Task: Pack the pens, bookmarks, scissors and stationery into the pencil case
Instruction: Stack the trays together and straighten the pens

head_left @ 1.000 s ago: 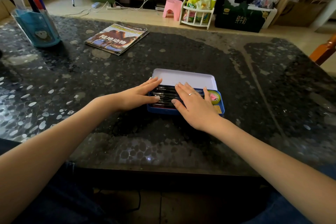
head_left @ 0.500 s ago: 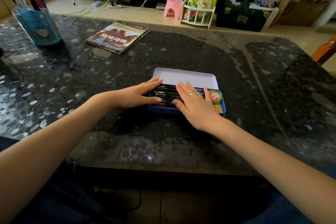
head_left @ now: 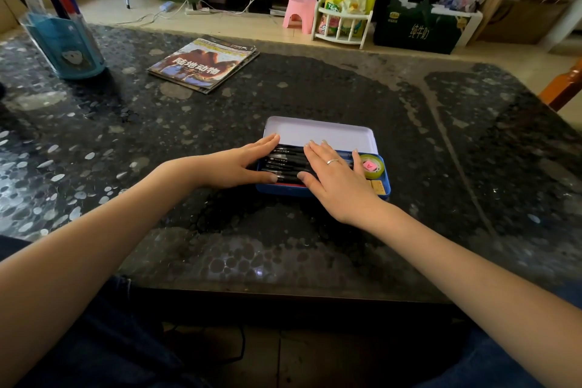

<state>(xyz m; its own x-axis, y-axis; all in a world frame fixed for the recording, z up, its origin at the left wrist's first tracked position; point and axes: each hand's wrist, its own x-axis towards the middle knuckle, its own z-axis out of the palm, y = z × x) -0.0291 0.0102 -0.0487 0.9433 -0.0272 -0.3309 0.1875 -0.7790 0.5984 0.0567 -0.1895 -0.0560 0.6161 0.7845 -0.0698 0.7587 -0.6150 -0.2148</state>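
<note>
Here the pens [head_left: 288,161] lie left-to-right along the pencil case [head_left: 318,190].

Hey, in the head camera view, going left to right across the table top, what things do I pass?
Blue pen holder → magazine → left hand → black pens in the pencil case → right hand → tape roll.

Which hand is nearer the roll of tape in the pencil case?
Right. The right hand lies flat on the pens, its little finger beside the roll of tape. The left hand rests at the pencil case's opposite end.
</note>
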